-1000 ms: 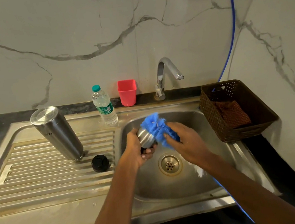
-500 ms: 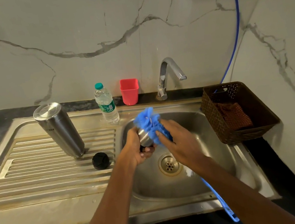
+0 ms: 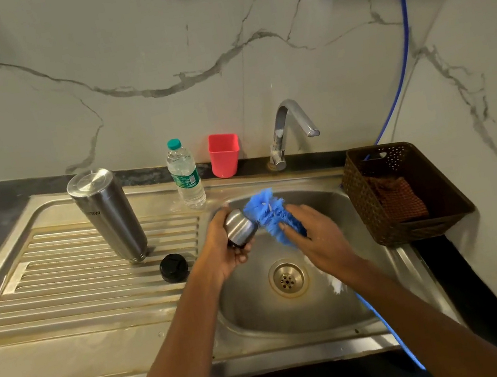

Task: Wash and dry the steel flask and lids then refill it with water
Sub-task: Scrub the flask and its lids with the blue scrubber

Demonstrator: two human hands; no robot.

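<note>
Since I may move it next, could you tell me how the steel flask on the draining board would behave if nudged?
The steel flask is tall and narrow and stands on the ridged draining board, so it would probably tip easily. Its smooth round body looks slippery and, once down, would likely roll.

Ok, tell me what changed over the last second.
Only small scrubbing strokes: the right hand worked the blue brush across the steel lid and back. The left hand keeps its grip on the lid. The flask, black cap and bottle stayed put.
</note>
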